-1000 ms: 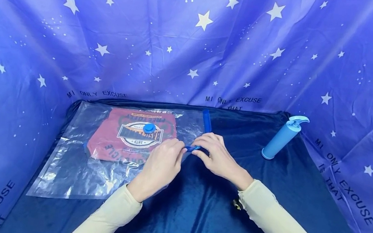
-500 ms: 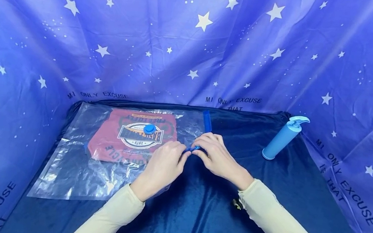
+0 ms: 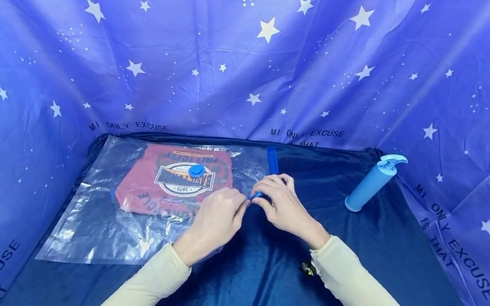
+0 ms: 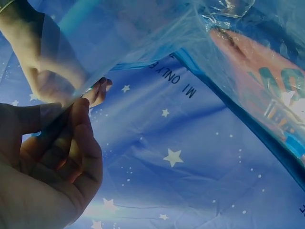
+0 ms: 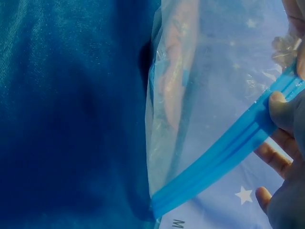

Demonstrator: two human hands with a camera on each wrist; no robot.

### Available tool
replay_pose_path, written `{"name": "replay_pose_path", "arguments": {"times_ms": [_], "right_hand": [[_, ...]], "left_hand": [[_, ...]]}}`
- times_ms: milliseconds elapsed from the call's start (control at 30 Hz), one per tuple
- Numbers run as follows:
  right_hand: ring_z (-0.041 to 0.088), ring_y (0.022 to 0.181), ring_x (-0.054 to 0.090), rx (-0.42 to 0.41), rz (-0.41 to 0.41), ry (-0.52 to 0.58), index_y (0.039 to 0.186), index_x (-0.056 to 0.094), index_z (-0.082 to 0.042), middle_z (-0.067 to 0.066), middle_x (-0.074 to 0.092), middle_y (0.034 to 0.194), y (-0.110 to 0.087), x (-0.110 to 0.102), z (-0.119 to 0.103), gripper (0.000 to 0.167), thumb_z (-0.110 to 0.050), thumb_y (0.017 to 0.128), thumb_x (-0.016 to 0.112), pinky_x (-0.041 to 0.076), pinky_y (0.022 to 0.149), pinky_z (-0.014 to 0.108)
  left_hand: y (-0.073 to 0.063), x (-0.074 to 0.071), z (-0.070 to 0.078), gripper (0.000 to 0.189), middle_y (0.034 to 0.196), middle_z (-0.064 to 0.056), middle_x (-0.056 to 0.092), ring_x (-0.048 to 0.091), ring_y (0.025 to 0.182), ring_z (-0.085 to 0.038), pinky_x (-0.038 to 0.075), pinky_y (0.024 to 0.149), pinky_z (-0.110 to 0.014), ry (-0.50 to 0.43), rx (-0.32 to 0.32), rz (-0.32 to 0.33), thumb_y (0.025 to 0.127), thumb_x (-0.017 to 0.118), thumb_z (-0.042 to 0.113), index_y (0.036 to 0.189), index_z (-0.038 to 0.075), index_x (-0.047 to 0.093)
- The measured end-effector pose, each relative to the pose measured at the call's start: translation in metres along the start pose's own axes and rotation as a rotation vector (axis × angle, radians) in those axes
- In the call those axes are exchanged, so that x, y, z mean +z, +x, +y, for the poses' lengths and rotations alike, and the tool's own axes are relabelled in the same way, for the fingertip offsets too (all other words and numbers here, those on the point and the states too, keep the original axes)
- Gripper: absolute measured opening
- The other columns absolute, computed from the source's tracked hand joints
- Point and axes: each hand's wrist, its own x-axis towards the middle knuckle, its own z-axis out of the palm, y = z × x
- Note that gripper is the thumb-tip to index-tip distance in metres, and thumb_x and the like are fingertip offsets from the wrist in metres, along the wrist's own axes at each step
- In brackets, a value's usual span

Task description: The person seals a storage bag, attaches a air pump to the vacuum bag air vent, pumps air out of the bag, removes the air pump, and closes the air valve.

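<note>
A clear vacuum storage bag (image 3: 84,228) lies on the dark blue cloth, holding a folded red garment (image 3: 134,181) with printed lettering. On top of the bag sits a round blue valve cap (image 3: 197,170). My left hand (image 3: 219,217) pinches the blue zip strip (image 5: 209,167) along the bag's right edge. Close beside it, my right hand (image 3: 286,205) pinches the same strip between thumb and fingers. In the right wrist view the strip runs down from that thumb (image 5: 281,112), with clear plastic above it. Lifted plastic also shows above my left fingers (image 4: 86,138).
A light blue hand pump (image 3: 369,186) stands at the right, leaning slightly. Starry purple fabric (image 3: 254,64) surrounds the table at the back and sides. A small dark object (image 3: 306,268) shows beside my right cuff.
My left hand has slid a little to the right along the strip, closer to my right hand. The right hand stays nearly in place, and less strip shows between them.
</note>
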Motion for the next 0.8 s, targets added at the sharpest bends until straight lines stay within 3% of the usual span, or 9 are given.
{"name": "replay_pose_path", "arguments": {"times_ms": [233,367,533,667,800], "right_hand": [[0.028,0.114,0.059,0.064,0.015,-0.037,0.102,0.075,-0.013,0.002,0.073,0.108,-0.003,0.010,0.025,0.005,-0.015,0.099,0.072,0.030,0.108,0.062],[0.029,0.115,0.059,0.092,-0.009,-0.030,0.105,0.074,-0.013,0.004,0.072,0.111,-0.005,0.013,0.034,0.005,-0.014,0.100,0.072,0.030,0.109,0.062],[0.031,0.118,0.058,0.089,-0.024,-0.010,0.108,0.072,-0.011,0.006,0.070,0.115,-0.007,0.010,0.035,0.008,-0.014,0.101,0.071,0.028,0.107,0.064],[0.030,0.119,0.058,0.083,-0.031,-0.010,0.110,0.072,-0.010,0.006,0.070,0.116,-0.007,0.008,0.033,0.010,-0.014,0.101,0.071,0.028,0.107,0.064],[0.030,0.120,0.057,0.075,-0.033,-0.010,0.110,0.072,-0.009,0.007,0.070,0.117,-0.006,0.007,0.033,0.010,-0.014,0.101,0.071,0.028,0.106,0.065]], "left_hand": [[-0.002,0.003,0.002,0.021,0.071,-0.001,0.060,0.061,0.066,-0.023,0.050,0.062,-0.040,0.001,0.022,0.028,0.095,0.074,0.006,0.076,0.009,0.067],[-0.004,0.003,0.002,0.017,0.074,-0.002,0.063,0.063,0.068,-0.023,0.051,0.064,-0.040,-0.007,-0.006,0.018,0.097,0.073,0.008,0.080,0.008,0.070],[-0.004,0.002,0.001,0.014,0.081,-0.003,0.067,0.064,0.073,-0.021,0.054,0.066,-0.038,-0.020,-0.058,0.004,0.098,0.074,0.016,0.088,0.007,0.075],[-0.001,0.004,0.001,0.019,0.082,-0.003,0.067,0.063,0.074,-0.022,0.053,0.067,-0.038,-0.004,-0.054,-0.011,0.098,0.076,0.025,0.091,0.007,0.076],[0.002,0.006,0.000,0.020,0.080,-0.004,0.066,0.063,0.073,-0.023,0.053,0.066,-0.038,0.021,-0.051,-0.014,0.099,0.076,0.023,0.088,0.006,0.075]]}}
